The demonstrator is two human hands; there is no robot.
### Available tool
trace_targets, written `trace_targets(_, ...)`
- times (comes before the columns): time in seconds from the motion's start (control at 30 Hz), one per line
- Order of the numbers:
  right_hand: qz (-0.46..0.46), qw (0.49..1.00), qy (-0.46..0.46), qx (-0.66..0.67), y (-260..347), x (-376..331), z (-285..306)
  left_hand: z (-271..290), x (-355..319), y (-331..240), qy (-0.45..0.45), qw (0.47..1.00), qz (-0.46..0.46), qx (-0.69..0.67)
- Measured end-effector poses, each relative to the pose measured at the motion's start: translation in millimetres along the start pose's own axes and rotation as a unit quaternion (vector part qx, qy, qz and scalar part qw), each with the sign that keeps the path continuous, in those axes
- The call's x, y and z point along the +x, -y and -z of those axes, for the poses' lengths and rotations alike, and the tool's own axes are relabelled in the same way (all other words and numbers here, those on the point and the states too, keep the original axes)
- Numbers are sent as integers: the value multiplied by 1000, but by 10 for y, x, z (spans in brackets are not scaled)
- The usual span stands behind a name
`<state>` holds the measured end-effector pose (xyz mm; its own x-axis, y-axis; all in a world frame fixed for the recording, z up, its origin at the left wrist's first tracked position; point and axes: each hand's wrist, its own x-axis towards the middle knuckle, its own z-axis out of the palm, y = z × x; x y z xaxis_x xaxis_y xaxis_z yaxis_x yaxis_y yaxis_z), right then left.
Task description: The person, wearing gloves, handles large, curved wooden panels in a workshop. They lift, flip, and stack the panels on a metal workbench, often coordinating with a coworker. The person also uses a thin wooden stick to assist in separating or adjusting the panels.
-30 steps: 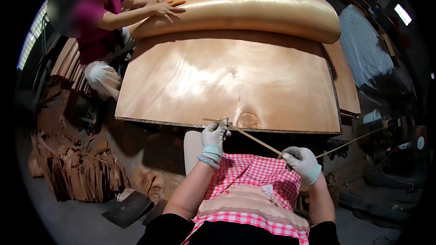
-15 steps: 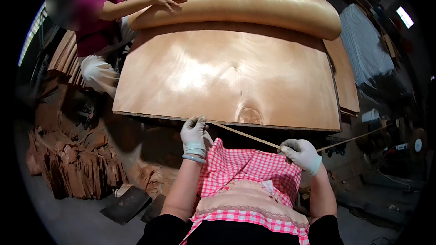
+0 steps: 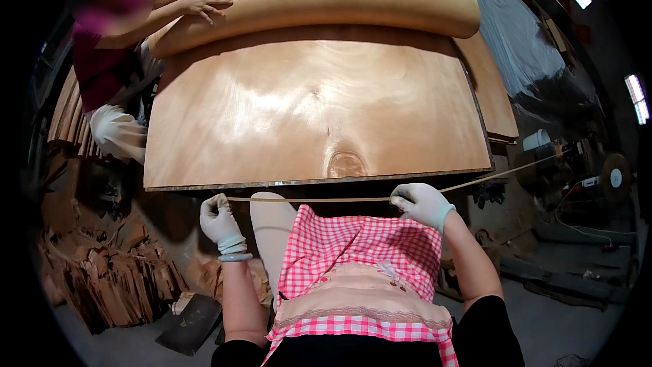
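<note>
A narrow tan strip of tape (image 3: pixel 312 200) is stretched along the near edge of a wood veneer sheet (image 3: pixel 285 115). At its left end, my left hand (image 3: pixel 219 220) in a white glove pinches the tape, off the sheet's near left corner. Farther along, my gloved right hand (image 3: pixel 421 205) grips the same tape in front of the sheet's right part. From there the tape runs up to the right toward a machine with a roll (image 3: pixel 615 177). Both hands are a little nearer to me than the sheet's edge.
A large veneer sheet (image 3: pixel 326 1) is folded over across the far side of the stack. At the far left a co-worker's hands (image 3: pixel 204 4) rest on it. Broken veneer scraps (image 3: pixel 109 278) are heaped at the lower left. A plastic-covered pile (image 3: pixel 519 41) stands at the right.
My left hand has moved left and slightly nearer to me, drawing the tape out longer and more level. My right hand has shifted slightly left and farther away. The view has shifted too.
</note>
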<state>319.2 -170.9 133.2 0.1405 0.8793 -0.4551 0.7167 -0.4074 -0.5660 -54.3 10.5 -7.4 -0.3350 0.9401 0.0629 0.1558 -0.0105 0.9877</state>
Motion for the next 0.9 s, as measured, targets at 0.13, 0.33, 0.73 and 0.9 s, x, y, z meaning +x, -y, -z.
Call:
trace_targets(0.13,28,999,-26,6,-74,156,-57,70,108,88,-25,1000,5,-2)
trace_targets(0.33,42,934,-337,-114,-554,221,332,404,476,103,-104,993,56,8)
trace_targets(0.73,-31,998,4,-50,-716,472,451,651,947,200,-58,995,17,82)
trace_targets(0.9,-6,995,-19,-100,-632,486,470,700,921,251,-78,990,-30,113)
